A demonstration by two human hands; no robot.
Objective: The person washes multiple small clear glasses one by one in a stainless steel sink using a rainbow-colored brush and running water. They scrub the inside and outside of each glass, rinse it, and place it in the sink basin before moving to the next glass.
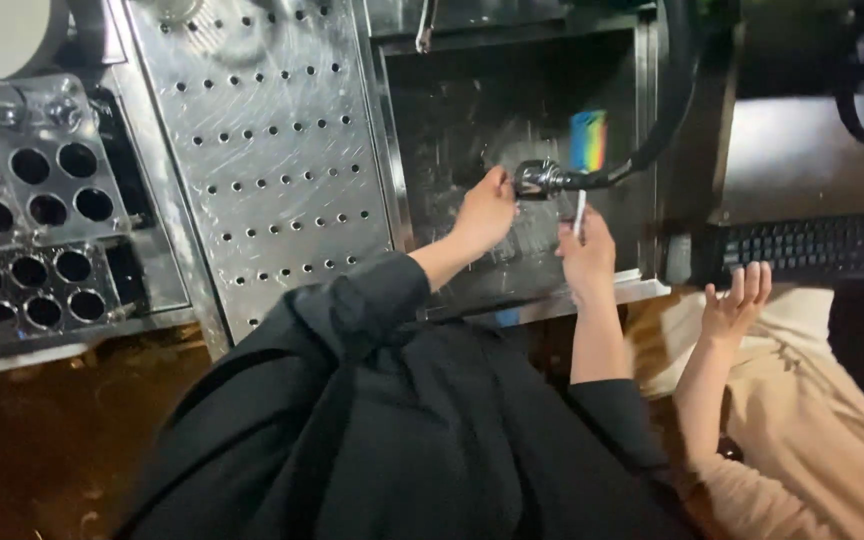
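Steel spray nozzle [537, 178] — left hand [485, 212] grips it; right hand [587, 256] pinches a white stick [579, 213].

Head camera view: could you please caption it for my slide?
Left hand at the chrome spray nozzle, right hand holding a thin white stick over the steel sink.

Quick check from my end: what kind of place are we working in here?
Probably a bar or commercial kitchen wash station. There is a deep steel sink with a hose sprayer, a perforated steel drainboard and racks with round cup holes. Both hands are at the sink.
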